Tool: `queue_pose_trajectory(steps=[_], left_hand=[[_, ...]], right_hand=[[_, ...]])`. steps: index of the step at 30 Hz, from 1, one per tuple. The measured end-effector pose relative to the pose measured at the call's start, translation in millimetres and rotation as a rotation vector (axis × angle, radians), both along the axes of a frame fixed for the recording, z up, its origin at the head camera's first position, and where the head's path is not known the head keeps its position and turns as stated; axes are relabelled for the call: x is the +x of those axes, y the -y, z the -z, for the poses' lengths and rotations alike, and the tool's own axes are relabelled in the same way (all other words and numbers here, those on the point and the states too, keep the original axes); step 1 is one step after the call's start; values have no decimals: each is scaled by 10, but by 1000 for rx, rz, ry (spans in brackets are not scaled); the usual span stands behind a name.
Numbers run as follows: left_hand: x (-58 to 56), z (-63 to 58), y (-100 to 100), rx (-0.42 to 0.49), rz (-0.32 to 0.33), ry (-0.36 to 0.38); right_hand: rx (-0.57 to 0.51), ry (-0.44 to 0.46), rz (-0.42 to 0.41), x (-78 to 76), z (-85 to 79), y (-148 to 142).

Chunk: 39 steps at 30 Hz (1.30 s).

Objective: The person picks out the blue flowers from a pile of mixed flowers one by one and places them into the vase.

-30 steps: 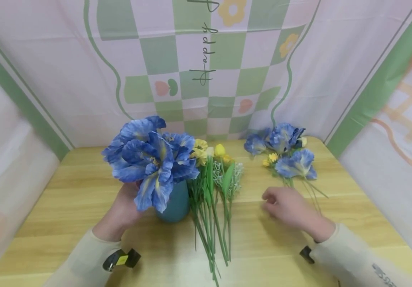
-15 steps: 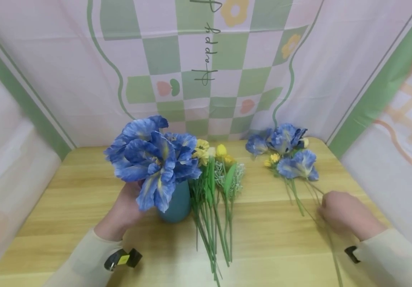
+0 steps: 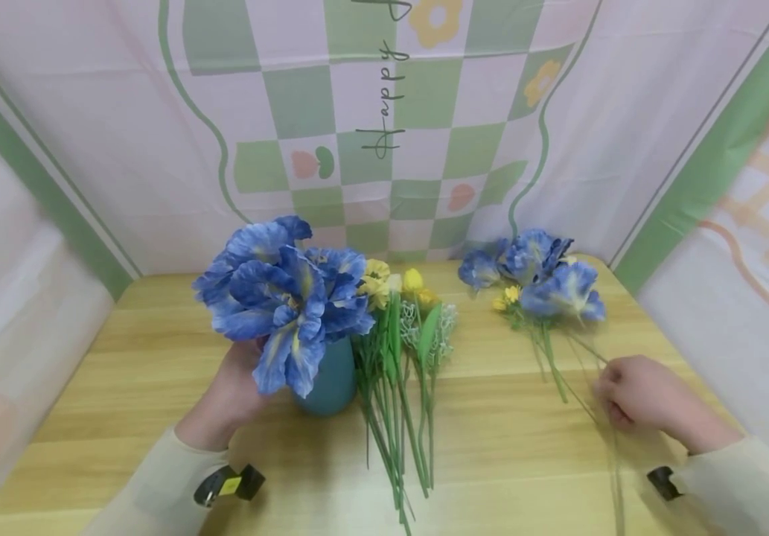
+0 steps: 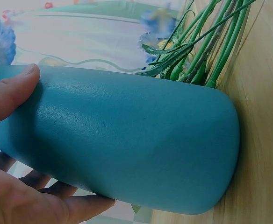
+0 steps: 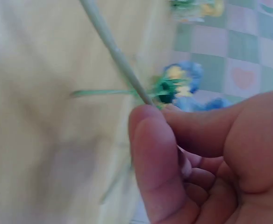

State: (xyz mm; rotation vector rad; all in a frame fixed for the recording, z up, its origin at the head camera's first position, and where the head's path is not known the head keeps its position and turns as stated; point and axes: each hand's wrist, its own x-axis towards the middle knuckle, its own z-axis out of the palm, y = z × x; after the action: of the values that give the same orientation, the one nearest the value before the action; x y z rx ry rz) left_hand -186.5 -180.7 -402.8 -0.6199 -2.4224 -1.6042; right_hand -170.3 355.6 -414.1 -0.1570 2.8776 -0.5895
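Green-and-white checkered fabric (image 3: 364, 179) hangs behind the wood-grain surface (image 3: 505, 454) on which our work is laid out. We hold the teal vase (image 3: 326, 383) in the left hand (image 3: 240, 383), thumb on one side and the other fingers curled round the opposite side; large blue flowers (image 3: 277, 298) spread above it and hide its mouth. Just to its right lies a bunch of leafy green stems (image 3: 392, 357) with yellow blooms (image 3: 375, 283) at the far end. Farther right, past a gap, a loose group of blue blooms (image 3: 531, 257) lies near the rear edge. With the right hand (image 3: 645, 394) we pinch a slender stem (image 5: 118, 56) between thumb and index finger, these fingers closed down to the stem's width. We cannot tell with certainty which bloom it carries. We judge the step in hand to be drawing that flower from the group. For a clean result, we should pull slowly along the stem's length, check that neighbouring stems do not catch, and lift only when the bloom is free. We should also brace the vase, since its load looks top-heavy and could tip it.
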Motion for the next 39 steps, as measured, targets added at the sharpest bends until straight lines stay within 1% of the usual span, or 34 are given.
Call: queue_pose_trajectory(steps=[5, 7, 10, 12, 14, 17, 20, 22, 25, 27, 28, 29, 31, 32, 33, 34, 35, 36, 37, 39], left_hand=[[8, 11, 5, 6, 7, -4], [11, 13, 0, 13, 11, 0], [13, 8, -15, 25, 15, 13], [14, 7, -26, 28, 13, 16], [18, 11, -37, 15, -4, 9], [32, 28, -53, -15, -37, -17], [57, 39, -70, -60, -66, -53], [82, 37, -78, -90, -74, -67], [132, 15, -82, -198, -72, -117], [187, -18, -79, -310, -72, -148], [226, -43, -77, -377, -73, -148], [268, -76, -77, -438, -68, -121], [371, -126, -76, -588, -58, -64], [431, -153, -70, -662, -39, -37], [483, -167, -65, -727, -3, -32], [546, -182, -77, -770, 24, -9], [598, -185, -90, -799, 62, -7], [647, -185, -107, -816, 103, -36], [695, -194, -133, -809, 145, -47], [765, -213, -214, -751, 228, -100]], right_hand=[[-124, -52, 78, -16, -194, 34], [-144, -80, 90, -23, -270, 49], [-158, -128, 90, -22, -376, 80], [-144, -180, 90, -19, -439, 118], [-130, -224, 92, -13, -498, 166], [-143, -277, 94, -2, -582, 279], [-220, -307, 82, 15, -660, 449], [-271, -341, 58, 30, -710, 588], [-310, -399, 14, 61, -785, 824], [-344, -440, -18, 89, -831, 991], [-360, -459, -36, 104, -853, 1075], [-371, -472, -47, 122, -879, 1160], [-399, -485, -80, 157, -937, 1321], [-409, -488, -96, 172, -967, 1393], [-413, -493, -113, 186, -1000, 1462], [-407, -499, -131, 194, -1033, 1532], [-414, -504, -155, 198, -1067, 1599], [-421, -510, -182, 201, -1100, 1664], [-435, -513, -213, 204, -1130, 1726], [-470, -516, -283, 203, -1183, 1849]])
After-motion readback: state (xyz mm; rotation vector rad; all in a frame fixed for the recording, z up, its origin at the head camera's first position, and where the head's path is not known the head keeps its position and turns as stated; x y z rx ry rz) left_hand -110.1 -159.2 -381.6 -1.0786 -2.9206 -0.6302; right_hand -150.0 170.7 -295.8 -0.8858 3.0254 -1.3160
